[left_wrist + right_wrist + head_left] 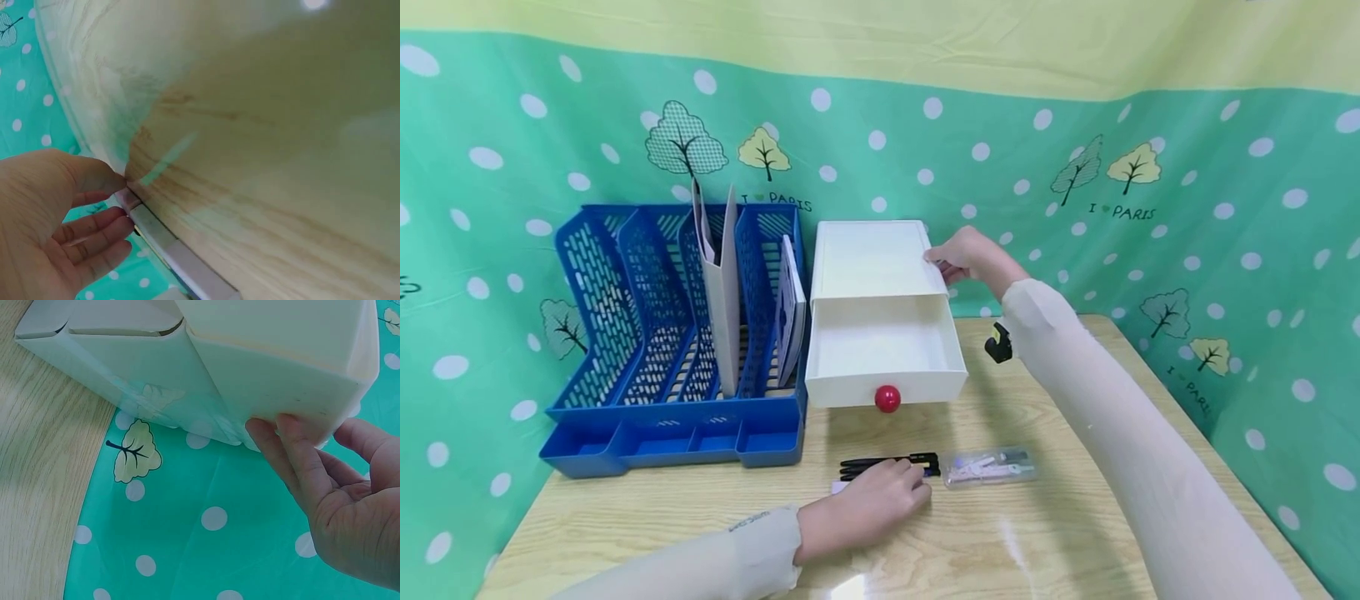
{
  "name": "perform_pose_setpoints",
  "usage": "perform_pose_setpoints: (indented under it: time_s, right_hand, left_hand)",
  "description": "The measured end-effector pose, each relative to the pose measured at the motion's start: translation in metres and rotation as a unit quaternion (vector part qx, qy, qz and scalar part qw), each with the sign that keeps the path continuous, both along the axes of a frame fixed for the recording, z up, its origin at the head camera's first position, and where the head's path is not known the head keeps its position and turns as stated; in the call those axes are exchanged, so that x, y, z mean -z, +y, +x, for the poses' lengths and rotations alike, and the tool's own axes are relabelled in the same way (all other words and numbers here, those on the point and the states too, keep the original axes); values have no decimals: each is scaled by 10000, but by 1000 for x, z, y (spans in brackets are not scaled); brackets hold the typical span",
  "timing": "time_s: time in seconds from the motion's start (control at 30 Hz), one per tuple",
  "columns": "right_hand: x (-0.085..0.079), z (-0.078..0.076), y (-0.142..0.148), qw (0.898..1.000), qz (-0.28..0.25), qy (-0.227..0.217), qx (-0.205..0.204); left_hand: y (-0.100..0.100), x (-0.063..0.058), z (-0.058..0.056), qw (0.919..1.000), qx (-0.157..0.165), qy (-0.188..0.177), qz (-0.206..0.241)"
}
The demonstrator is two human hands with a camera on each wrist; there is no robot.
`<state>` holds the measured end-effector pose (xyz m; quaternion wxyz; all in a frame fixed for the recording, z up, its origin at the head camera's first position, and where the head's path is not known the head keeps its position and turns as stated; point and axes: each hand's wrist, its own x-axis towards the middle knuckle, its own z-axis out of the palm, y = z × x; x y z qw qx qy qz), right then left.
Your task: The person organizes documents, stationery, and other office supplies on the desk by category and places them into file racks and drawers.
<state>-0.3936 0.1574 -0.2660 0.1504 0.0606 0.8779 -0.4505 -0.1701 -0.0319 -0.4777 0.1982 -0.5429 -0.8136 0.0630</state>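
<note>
Between the left and right edges of the wood-grain worktop [962, 550], pinching one end of a narrow, pale lilac-grey strip [184, 256] with the left hand [872, 504], just in front of some slim black pens [880, 460]. Not being able to tell whether also catching pens in that pinch. Toward the worktop's back edge, gripping the upper right edge of a white plastic drawer box [871, 258] with the right hand [966, 252], setting the thumb on top and the fingers against the side. Facing its pulled-out white drawer [842, 392] with a round red knob [887, 398]. Having a flat clear plastic case [1022, 471] of pale tools lying just right of the pens. Toward the worktop's left edge, facing a blue plastic rack [670, 408] holding a white folder [721, 317] and a thin white booklet [788, 308].
</note>
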Motion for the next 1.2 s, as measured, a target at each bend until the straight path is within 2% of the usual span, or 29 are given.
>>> perform_pose_setpoints:
  time_s: [0.33,0.57,0.77,0.87,1.03,1.2]
  right_hand:
    - [-1,2,-1,10000,8,-59,8]
    - [-1,2,-1,10000,69,-61,2]
    - [-1,1,-2,9999,112,-31,-5]
    - [0,0,-2,9999,129,-11,-8]
    - [0,1,-3,9999,123,89,-52]
    - [-1,1,-3,9998,145,93,-46]
  left_hand:
    - [-1,-2,0,9984,-30,-560,106]
    - [0,0,-1,9983,-219,-489,225]
    - [0,-2,0,9969,-343,-678,179]
    - [0,-3,2,9944,-226,-1008,231]
    - [-1,-6,5,9846,-86,-1711,350]
    - [1,-9,4,9828,-61,-1825,268]
